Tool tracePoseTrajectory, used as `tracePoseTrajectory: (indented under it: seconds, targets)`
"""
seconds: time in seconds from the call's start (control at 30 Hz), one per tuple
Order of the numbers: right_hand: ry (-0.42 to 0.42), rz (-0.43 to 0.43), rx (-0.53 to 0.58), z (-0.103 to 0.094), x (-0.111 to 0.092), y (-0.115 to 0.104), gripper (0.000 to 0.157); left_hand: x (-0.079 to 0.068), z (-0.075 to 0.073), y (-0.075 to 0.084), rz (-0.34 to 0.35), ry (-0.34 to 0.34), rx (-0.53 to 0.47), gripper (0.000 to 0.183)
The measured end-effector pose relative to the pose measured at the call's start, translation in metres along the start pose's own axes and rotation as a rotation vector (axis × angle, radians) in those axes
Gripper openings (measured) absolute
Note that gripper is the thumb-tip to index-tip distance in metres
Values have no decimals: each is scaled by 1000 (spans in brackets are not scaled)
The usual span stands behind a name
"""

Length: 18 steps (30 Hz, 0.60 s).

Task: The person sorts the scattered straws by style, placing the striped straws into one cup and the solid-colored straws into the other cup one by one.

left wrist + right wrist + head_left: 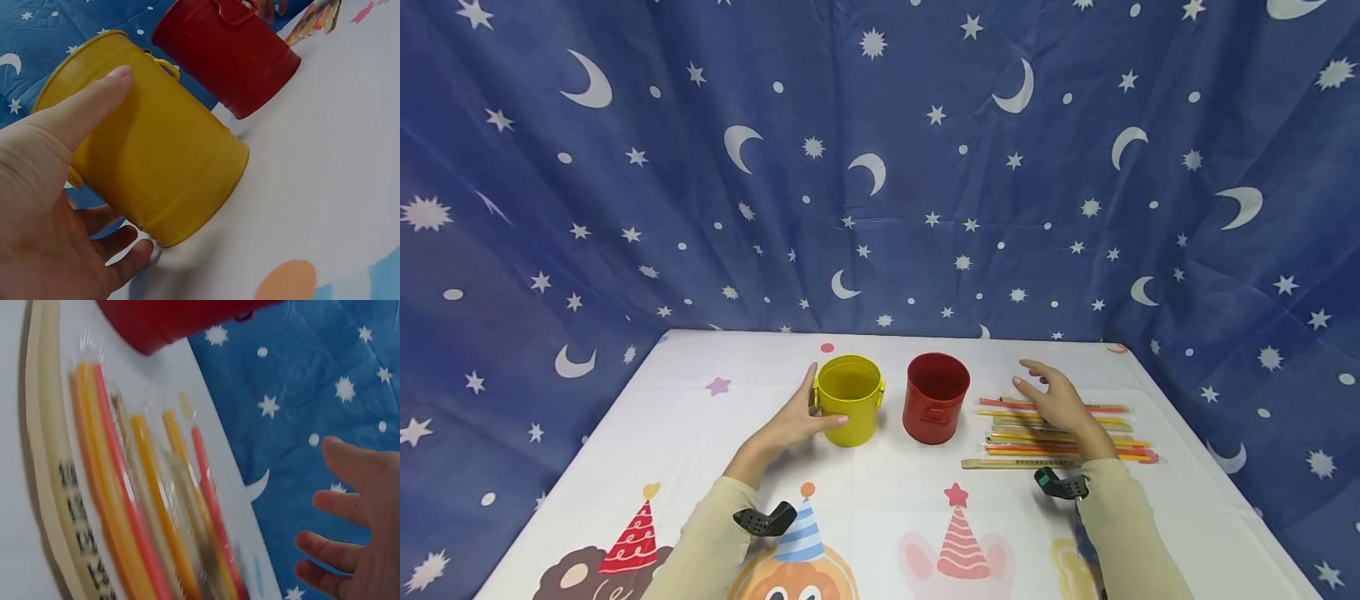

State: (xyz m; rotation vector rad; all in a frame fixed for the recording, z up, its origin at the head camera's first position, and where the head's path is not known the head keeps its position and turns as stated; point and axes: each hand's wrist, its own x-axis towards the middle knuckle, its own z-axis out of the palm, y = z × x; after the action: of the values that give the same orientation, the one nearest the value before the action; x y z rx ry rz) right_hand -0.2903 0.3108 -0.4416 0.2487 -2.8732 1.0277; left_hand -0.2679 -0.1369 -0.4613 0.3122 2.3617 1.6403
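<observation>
A yellow bucket with small side handles stands upright on the table. My left hand is spread about its left side; in the left wrist view the thumb lies across the bucket's front and the other fingers are beside its lower part. Whether they touch it I cannot tell. To its right stands a red bucket. Above the far end of a row of long thin wrapped sticks, like packaged chopsticks, my right hand hovers with fingers apart, holding nothing.
The sticks lie side by side, yellow, red and beige, several in clear plastic; the nearest beige one bears dark printed characters. A white cloth with cartoon prints covers the table. Behind hangs a blue curtain with moons and stars.
</observation>
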Motion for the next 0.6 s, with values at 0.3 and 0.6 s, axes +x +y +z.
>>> tracePoseTrajectory:
  seconds: [0.3, 0.6]
  targets:
    - [-22, 85, -58, 0, -2, 26, 47, 4, 5, -11, 75, -59, -26, 85]
    - [-28, 233, -181, 3, -1, 42, 37, 2, 5, -18, -47, -75, -35, 90]
